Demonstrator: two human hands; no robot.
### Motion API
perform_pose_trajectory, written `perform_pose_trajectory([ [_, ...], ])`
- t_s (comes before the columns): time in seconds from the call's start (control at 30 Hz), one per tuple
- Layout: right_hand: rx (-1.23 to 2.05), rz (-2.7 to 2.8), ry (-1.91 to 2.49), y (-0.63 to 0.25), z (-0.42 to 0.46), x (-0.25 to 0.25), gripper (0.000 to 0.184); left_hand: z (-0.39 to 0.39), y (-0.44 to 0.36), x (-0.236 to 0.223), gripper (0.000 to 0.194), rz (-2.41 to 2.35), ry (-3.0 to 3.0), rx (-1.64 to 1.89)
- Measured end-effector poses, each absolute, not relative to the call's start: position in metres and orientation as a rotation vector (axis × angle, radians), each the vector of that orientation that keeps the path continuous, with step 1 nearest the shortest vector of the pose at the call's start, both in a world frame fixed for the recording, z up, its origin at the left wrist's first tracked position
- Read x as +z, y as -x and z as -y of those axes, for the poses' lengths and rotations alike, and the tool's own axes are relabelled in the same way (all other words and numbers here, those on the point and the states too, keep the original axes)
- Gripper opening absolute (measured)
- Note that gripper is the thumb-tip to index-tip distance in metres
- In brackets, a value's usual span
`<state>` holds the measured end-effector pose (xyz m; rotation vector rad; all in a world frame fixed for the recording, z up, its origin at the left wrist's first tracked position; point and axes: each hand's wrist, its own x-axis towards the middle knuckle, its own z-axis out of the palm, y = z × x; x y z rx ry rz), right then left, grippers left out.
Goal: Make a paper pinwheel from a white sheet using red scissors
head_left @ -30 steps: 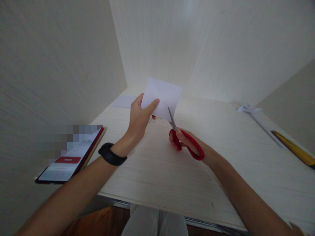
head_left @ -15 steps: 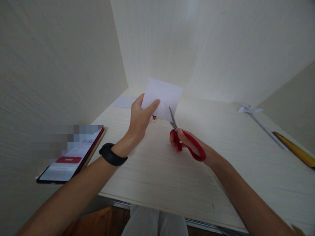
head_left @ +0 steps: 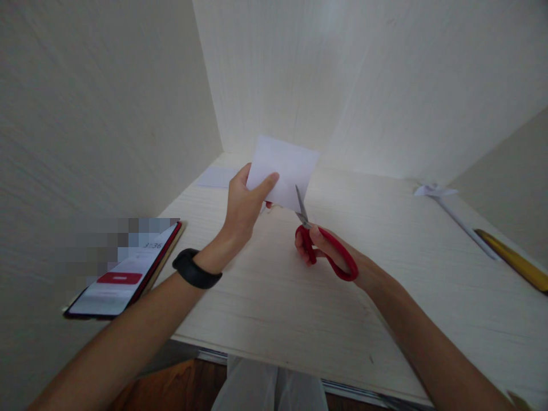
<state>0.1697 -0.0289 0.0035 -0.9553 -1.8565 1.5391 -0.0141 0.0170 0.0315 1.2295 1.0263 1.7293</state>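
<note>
My left hand (head_left: 248, 197) grips a white sheet of paper (head_left: 285, 162) by its left edge, thumb on top and the other fingers mostly hidden beneath. The sheet is held up off the table. In my right hand (head_left: 319, 242) is a pair of red-handled scissors (head_left: 303, 214), with the thumb and fingers in the handle loops. The blades are parted around the paper's lower right edge, one lying over the sheet and the other mostly hidden under it. Something small and pale shows just below the paper near my left fingertips; I cannot make it out.
Another white paper (head_left: 216, 177) lies at the back left of the table (head_left: 265, 308). A phone (head_left: 124, 279) leans at the left. A white paper pinwheel on a stick (head_left: 462, 225) and a yellow-handled tool (head_left: 511, 260) lie at the right. Pale walls enclose the back and sides.
Almost nothing has moved. The scissor tips sit very slightly further right on the paper, and both hands keep their hold.
</note>
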Motion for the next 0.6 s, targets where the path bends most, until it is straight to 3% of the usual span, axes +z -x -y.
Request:
perform_pose_trajectory([
  [0.6, 1.467, 1.92, 0.982, -0.1686, 0.0281, 0.0022, 0.06, -0.0171, 0.0122, 0.0311, 0.012, -1.004, -1.228, 1.732],
])
